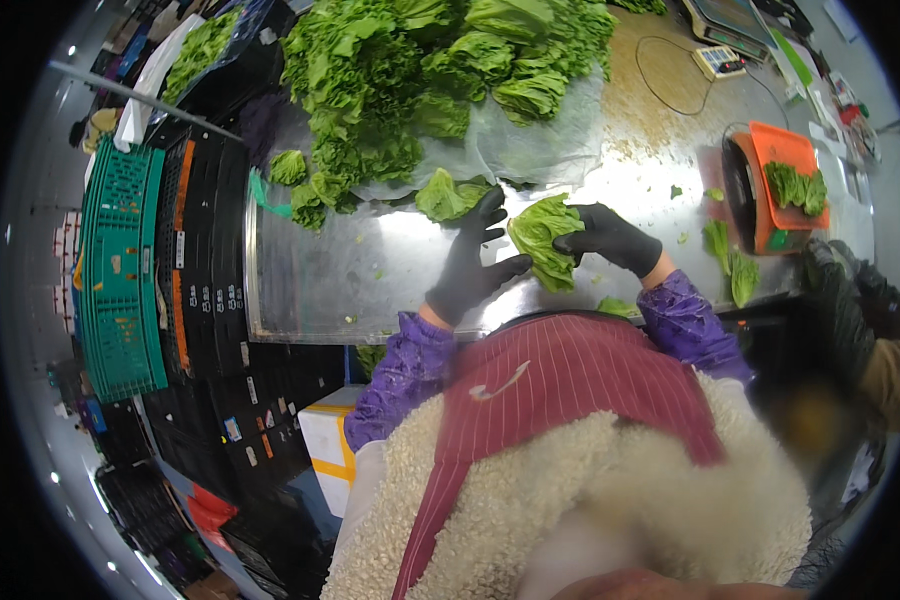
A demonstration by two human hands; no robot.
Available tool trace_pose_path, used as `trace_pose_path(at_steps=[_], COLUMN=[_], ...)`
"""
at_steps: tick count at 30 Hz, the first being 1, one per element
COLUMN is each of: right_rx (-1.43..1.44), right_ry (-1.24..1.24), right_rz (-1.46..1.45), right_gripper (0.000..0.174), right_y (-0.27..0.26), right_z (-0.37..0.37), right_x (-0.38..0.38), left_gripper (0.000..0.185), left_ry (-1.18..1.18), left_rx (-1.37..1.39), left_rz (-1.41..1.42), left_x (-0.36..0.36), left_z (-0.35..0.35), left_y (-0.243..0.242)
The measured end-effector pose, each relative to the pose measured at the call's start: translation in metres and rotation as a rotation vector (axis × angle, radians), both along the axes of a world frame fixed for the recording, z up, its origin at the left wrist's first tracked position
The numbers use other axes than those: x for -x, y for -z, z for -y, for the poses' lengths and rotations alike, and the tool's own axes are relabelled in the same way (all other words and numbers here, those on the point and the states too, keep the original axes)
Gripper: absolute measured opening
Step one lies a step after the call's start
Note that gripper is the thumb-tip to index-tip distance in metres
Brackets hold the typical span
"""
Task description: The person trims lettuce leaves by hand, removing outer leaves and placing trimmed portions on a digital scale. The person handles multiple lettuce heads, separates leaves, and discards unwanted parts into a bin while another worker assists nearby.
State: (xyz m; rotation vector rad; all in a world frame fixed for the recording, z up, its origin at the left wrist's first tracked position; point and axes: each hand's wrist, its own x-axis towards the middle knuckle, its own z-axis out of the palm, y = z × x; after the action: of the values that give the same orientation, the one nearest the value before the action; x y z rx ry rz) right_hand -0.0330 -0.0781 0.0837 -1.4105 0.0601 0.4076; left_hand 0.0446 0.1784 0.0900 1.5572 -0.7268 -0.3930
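Observation:
Over the steel table point(322, 285), my right hand point(611, 238) in a black glove grips a head of green lettuce point(544, 238) by its right side. My left hand point(480, 259), also black-gloved, has its fingers spread just left of that lettuce, with nothing in them. Beyond my left fingertips lies another small lettuce head point(446, 196). A large heap of leafy lettuce point(390, 82) covers the far side of the table, partly on clear plastic sheeting point(536, 139). Loose leaves point(742, 277) lie to the right, and one leaf point(616, 306) is by the near edge.
An orange scale point(776, 225) with lettuce on its tray stands at right, near a co-worker's gloved hands point(840, 277). A corded device point(716, 61) lies farther back. Stacked black crates point(210, 255) and green crates point(120, 270) line the left. A white foam box point(328, 442) sits below.

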Motion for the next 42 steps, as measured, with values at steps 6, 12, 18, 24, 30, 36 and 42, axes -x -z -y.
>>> trace_pose_path(at_steps=[6,12,18,24,30,36,42], right_rx=[0.296,0.029,0.805,0.915,0.797,0.061,0.545], right_ry=[0.179,0.668,0.667,0.614,0.635,0.683,0.677], right_rz=[0.104,0.014,0.486,0.364,0.289,0.012,0.300], right_gripper=[0.047,0.043,0.031,0.040,0.035,0.032,0.028], right_y=[-0.024,-0.019,-0.027,-0.029,-0.034,-0.038,-0.022], right_z=[0.017,0.000,-0.039,-0.039,-0.023,-0.011,-0.013], right_x=[0.000,0.023,0.043,0.040,0.039,0.041,0.040], left_gripper=[0.060,0.043,0.054,0.061,0.043,0.035,0.034], left_ry=[0.235,0.132,0.416,0.378,0.290,0.224,0.225], left_rx=[0.297,1.042,0.898,0.783,0.661,0.605,0.559], left_rz=[-0.720,-1.686,-1.485,-1.455,-1.472,-1.359,-1.399], left_x=[-0.014,-0.002,0.014,0.026,0.034,0.037,0.039], left_z=[0.044,0.073,0.085,0.089,0.091,0.091,0.093], left_y=[-0.007,0.024,0.039,0.039,0.041,0.045,0.049])
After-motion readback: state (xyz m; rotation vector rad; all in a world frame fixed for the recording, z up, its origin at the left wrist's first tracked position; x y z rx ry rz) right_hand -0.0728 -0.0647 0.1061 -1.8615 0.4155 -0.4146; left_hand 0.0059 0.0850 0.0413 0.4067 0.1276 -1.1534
